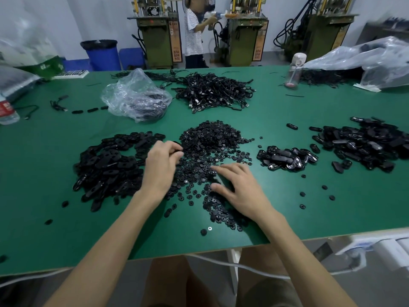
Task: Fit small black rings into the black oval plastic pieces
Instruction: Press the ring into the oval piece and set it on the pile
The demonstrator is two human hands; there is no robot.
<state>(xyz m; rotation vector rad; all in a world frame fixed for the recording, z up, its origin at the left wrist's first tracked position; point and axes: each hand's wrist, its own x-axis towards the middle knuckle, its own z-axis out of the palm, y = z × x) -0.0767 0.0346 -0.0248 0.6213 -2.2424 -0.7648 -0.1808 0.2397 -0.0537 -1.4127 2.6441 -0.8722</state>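
We sit at the green table [276, 207] with both bare arms reaching forward; our left hand [162, 166] hangs at the near left edge of the heap of small black rings [212, 138], its fingers curled in and pinching a small black piece [177, 151] at the tips, though we cannot tell whether that piece is a ring or an oval; our right hand [240, 189] lies wide and flat, fingers straight and spread, resting on the loose rings scattered at the near side of the heap; the rings thin out toward us, with a few strays lying apart to the right; just left of the left hand lies a broad pile of black oval plastic pieces [108, 167]; to the right of the rings sits a smaller glossy pile of ovals [287, 159], and beyond it, near the right edge, a larger pile [367, 145]; farther back we see a tangle of black cables [212, 91], a crumpled clear plastic bag [137, 96] beside it, and a clear bottle [295, 69] standing upright near the far edge.
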